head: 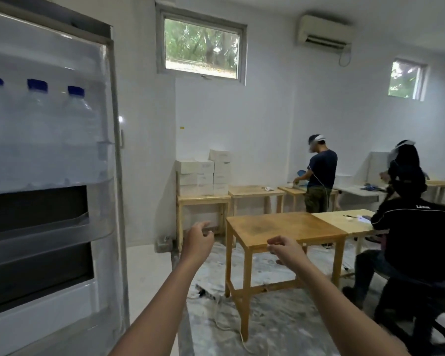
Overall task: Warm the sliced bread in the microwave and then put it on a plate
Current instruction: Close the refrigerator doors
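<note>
Hovering with fingers loosely curled on nothing, the left hand (198, 238) and right hand (285, 249) are out before a wooden table's (280, 227) near corner; where the bread is cannot be told. Blue-capped bottles (75, 119) stand in the open fridge door (118, 201); the lettering on a seated person's black jacket (411, 227) is too blurred to read.

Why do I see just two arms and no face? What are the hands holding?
The camera sits on a person's head, so you see their own arms reaching forward. The left hand and right hand hold nothing; their fingers are loosely curled. On the left is an open fridge door with blue-capped bottles in its shelf. Ahead stands a wooden table. Further back, other people work at tables. No bread, microwave or plate shows here.
</note>
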Demonstrator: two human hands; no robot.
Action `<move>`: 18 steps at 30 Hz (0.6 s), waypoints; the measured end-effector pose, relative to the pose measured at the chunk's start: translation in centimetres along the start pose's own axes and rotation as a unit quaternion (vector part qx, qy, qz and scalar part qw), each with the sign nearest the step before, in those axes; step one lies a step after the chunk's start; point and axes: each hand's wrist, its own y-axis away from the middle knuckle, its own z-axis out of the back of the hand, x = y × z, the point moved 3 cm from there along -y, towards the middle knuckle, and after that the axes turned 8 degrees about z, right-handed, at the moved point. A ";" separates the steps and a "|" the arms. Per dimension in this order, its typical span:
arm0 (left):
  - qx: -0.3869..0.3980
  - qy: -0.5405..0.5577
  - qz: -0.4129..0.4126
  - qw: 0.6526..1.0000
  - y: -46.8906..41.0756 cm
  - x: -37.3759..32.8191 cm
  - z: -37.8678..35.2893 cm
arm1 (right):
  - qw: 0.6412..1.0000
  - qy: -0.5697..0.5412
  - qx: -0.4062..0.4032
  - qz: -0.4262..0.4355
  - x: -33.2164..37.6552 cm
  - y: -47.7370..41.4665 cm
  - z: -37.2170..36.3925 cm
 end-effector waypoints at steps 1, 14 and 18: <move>-0.003 -0.003 0.005 1.000 -1.7 0.6 -0.3 | 1.000 0.001 0.016 -0.007 -0.4 -1.9 -0.8; -0.157 -0.210 0.024 0.965 -22.9 7.0 5.0 | 0.983 -0.033 0.171 0.053 1.2 -26.4 -17.2; -0.270 -0.357 -0.048 0.893 -26.0 6.4 9.2 | 0.974 -0.071 0.204 0.071 5.0 -31.3 -22.8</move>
